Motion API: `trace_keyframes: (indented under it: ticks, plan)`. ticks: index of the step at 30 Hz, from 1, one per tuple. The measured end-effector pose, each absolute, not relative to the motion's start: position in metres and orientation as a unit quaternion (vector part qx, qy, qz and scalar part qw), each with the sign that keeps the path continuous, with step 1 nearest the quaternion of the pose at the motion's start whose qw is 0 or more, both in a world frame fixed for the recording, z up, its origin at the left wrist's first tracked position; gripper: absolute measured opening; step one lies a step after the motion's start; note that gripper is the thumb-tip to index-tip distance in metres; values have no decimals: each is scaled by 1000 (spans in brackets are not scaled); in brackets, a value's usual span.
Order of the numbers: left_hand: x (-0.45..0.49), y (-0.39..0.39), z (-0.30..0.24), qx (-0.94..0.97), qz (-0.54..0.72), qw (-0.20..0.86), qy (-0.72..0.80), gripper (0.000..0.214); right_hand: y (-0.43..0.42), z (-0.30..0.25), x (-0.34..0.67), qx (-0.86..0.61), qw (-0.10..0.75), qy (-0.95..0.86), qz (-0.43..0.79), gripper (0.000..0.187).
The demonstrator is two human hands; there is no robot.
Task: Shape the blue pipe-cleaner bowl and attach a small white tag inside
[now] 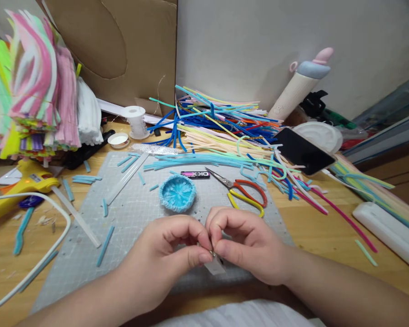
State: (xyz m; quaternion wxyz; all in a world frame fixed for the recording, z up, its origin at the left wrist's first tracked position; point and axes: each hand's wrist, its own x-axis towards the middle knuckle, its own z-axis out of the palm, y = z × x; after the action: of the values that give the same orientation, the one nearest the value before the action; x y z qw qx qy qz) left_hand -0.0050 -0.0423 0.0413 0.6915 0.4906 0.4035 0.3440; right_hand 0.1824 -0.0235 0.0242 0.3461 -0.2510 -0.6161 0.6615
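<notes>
My left hand [182,247] and my right hand [247,245] meet over the near part of the cutting mat [136,245]. Both are closed, with thumbs and fingers pinched on a small metallic piece whose kind I cannot make out. A translucent whitish flap [215,267] hangs below the fingertips; the fingers hide how it joins the piece. Just beyond the hands sits a round blue fuzzy cup [177,193], its hollow facing up. Right of it lie a pink and black battery [195,174] and scissors [238,186] with one orange and one yellow handle.
Pipe cleaners [207,131] in many colours pile up by the wall, with bundles [34,81] at left. A yellow glue gun [23,186] and its white cable lie left. A phone [303,150], a tilted bottle [300,84] and a white power strip [388,234] are at right.
</notes>
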Motion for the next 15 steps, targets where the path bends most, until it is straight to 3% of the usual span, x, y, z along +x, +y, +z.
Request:
trace_keyframes:
  ticks: [15]
  plan:
    - [-6,-44,39,476,320,717,396,10,-24,24,182,-250,339,-583,695,13]
